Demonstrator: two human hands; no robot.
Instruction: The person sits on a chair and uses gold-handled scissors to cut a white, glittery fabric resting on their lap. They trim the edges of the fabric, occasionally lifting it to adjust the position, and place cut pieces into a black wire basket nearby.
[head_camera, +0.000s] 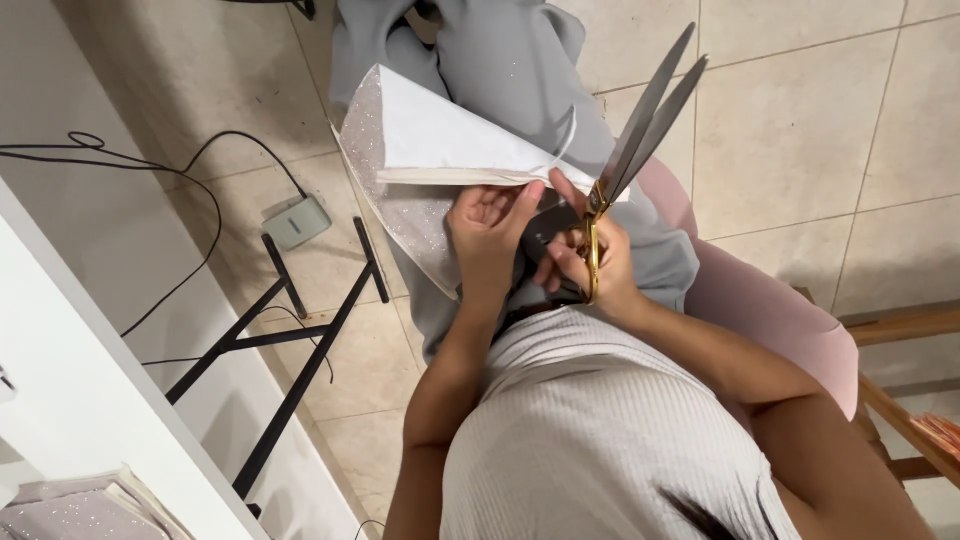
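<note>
Over the lap, left hand (490, 235) gripping folded glittery fabric (440, 150), right hand (590, 265) clasping gold-handled scissors (640, 120).

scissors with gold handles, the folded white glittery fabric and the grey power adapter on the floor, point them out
scissors with gold handles (650, 110): head view, on the blades.
folded white glittery fabric (440, 135): head view, on its white face.
grey power adapter (296, 221): head view, on its top.

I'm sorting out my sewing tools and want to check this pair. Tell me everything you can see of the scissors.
The scissors are large, with long grey metal blades and gold-coloured handles. The blades stand slightly parted, tips pointing up and away from the person, over the tiled floor. The right hand grips the handles, so their shape is mostly hidden. The blades' base lies near the folded white fabric's edge; whether they touch cannot be told.
</note>
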